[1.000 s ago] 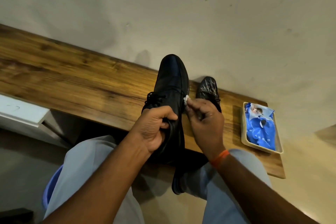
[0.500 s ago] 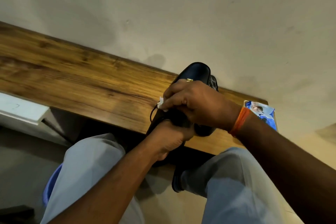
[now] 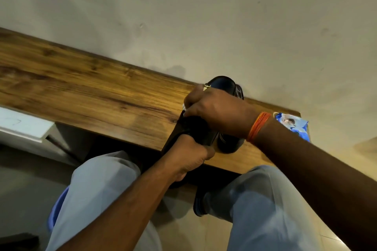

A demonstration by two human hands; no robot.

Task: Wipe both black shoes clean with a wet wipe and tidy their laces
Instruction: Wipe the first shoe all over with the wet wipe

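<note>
our left hand [image 3: 190,154] grips the stiff, smooth shoe [image 3: 221,85] at its heel; right hand [image 3: 216,111] fingers pinch the wipe [image 3: 184,107].

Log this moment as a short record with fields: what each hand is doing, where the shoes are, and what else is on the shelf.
left hand: grips the heel end of the held black shoe
right hand: reaches across that shoe, pinching a white wet wipe against its side
second black shoe: on the wooden shelf, mostly hidden behind the right wrist
wipes pack: blue, at the shelf's right end
laces: hidden
</note>
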